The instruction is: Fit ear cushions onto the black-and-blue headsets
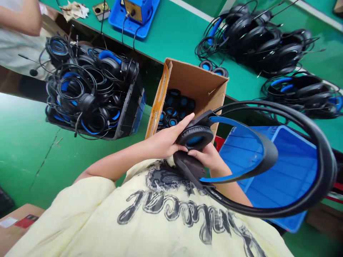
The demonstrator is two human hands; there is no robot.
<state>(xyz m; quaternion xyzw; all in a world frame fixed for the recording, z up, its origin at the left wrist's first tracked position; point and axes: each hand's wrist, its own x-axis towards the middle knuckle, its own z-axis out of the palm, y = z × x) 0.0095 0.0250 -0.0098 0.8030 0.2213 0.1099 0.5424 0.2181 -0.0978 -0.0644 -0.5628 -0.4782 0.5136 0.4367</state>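
Head view: at left, a black crate (128,107) overflows with piled headsets (85,100); next, an open cardboard box (199,84) holds loose ear pads (172,111). Near its lower edge, the left hand (171,137) and right hand (210,157) are close together, both clamped on a cushioned ear cup (197,138). The held headset (269,153) loops rightward, in front of a blue bin (297,167). The step in hand looks like working the cup's cushion; the next move probably calls for even thumb pressure along its rim.
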